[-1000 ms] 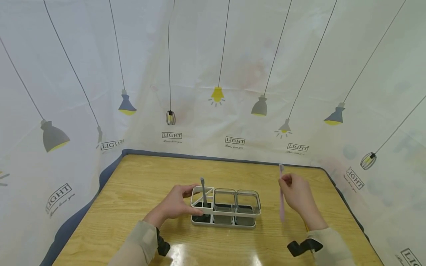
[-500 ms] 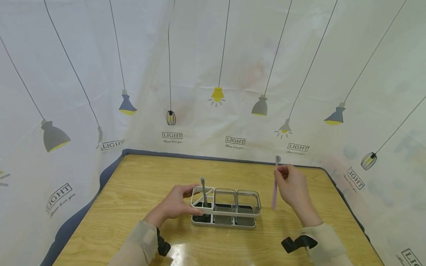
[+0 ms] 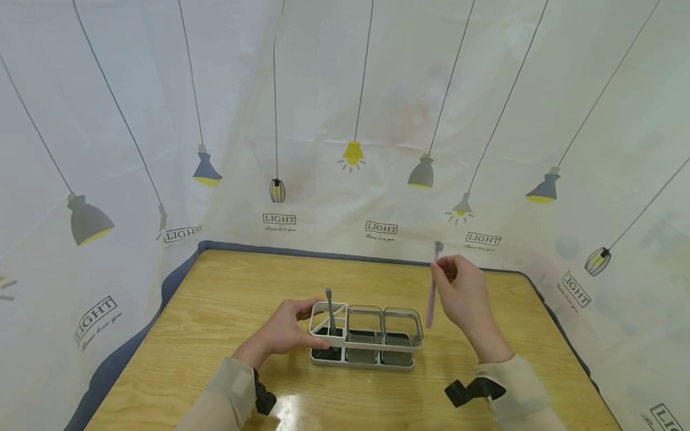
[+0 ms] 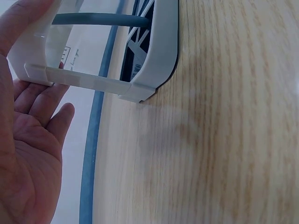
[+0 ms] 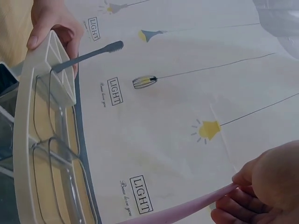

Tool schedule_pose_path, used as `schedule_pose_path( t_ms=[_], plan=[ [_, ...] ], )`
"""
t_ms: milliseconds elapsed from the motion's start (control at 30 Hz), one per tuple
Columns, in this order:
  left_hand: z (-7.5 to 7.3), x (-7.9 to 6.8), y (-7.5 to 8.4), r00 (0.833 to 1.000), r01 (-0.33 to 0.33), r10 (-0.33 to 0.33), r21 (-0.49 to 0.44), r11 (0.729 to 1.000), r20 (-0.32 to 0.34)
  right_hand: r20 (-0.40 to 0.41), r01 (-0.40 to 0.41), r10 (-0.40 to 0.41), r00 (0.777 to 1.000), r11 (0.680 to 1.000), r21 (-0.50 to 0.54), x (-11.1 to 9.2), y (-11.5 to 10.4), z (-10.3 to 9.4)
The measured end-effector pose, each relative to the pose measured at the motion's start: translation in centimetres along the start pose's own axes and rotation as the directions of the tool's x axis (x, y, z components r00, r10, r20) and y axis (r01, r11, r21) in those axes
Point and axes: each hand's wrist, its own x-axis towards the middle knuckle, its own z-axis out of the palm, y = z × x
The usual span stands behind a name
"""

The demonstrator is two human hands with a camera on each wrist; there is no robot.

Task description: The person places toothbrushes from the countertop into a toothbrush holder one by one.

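A white toothbrush holder (image 3: pixel 366 345) stands on the table, with a divided section at its left and two clear cups (image 3: pixel 364 325) in its other places. My left hand (image 3: pixel 283 328) grips its left end, thumb in front and fingers behind. In the divided section leans a grey-blue toothbrush (image 5: pixel 88 56), bristles up. My right hand (image 3: pixel 465 293) pinches a pink toothbrush (image 3: pixel 431 299) between thumb and fingers, head up, in the air to the right of the holder. The right wrist view shows the pink handle (image 5: pixel 187 209) running down from the fingertips; its head is out of that view.
The wooden table (image 3: pixel 215 287) has a dark blue edge (image 3: pixel 323 254) along the back. Behind it hangs a white sheet (image 3: pixel 318 108) printed with lamps. Black straps (image 3: pixel 474 392) sit on both wrists.
My right hand has moved left and upward with the pink toothbrush, closer to the holder. The left hand and the holder have stayed in place.
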Motion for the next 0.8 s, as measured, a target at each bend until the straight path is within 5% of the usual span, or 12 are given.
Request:
schedule_pose_path(
  t_ms=[800],
  plan=[
    [-0.1,0.0,0.0,1.000,-0.009,0.009,0.017,1.000,-0.004,-0.009,0.066,-0.066,0.998,0.983,0.172,0.1,-3.8,2.9]
  ],
)
